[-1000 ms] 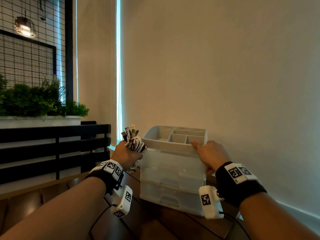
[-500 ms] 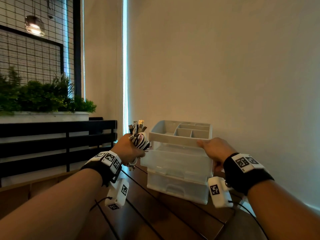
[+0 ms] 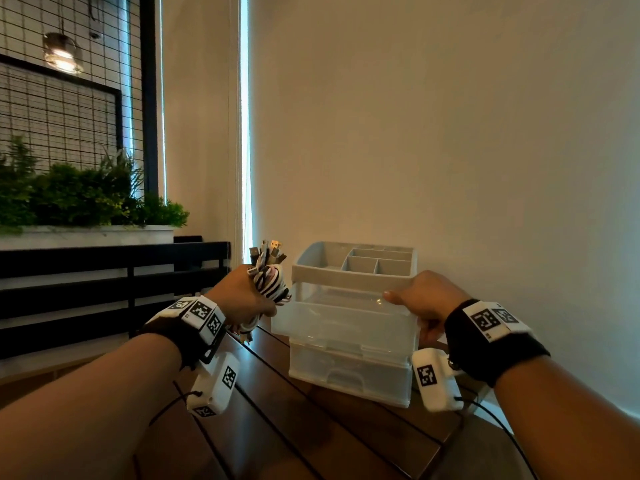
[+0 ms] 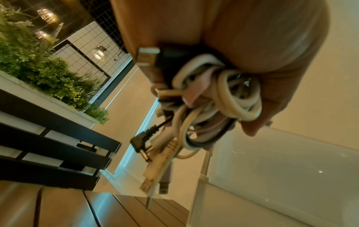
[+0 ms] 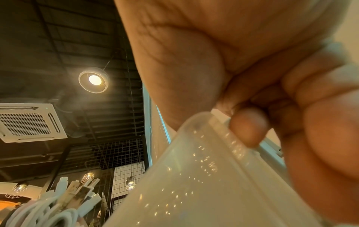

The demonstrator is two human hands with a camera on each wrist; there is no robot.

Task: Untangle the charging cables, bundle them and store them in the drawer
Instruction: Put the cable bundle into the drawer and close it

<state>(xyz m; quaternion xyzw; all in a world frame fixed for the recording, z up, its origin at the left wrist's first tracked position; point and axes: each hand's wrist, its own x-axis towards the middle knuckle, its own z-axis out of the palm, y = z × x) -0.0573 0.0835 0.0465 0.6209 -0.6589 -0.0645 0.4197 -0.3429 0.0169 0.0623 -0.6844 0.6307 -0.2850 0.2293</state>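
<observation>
My left hand (image 3: 247,303) grips a coiled bundle of white, black and pink charging cables (image 3: 270,284), plug ends sticking up, just left of the drawer unit (image 3: 349,375). In the left wrist view the cables (image 4: 209,107) fill the curled fingers (image 4: 256,119), with plugs dangling below. The translucent top drawer (image 3: 343,318) stands pulled out toward me. My right hand (image 3: 424,303) pinches its front right corner, thumb on the rim and fingers underneath. The right wrist view shows the thumb on the drawer wall (image 5: 194,184) and the cables (image 5: 58,205) at the lower left.
The unit stands on a dark slatted wooden table (image 3: 294,427) against a beige wall. A grey divided organiser tray (image 3: 360,263) forms its top. A lower drawer (image 3: 349,379) stays closed. A black slatted railing (image 3: 104,282) and planter (image 3: 86,202) lie to the left.
The top drawer has slid out toward me in my right hand's grip. My left hand has kept hold of the cable bundle beside the unit. The head view has tilted up slightly.
</observation>
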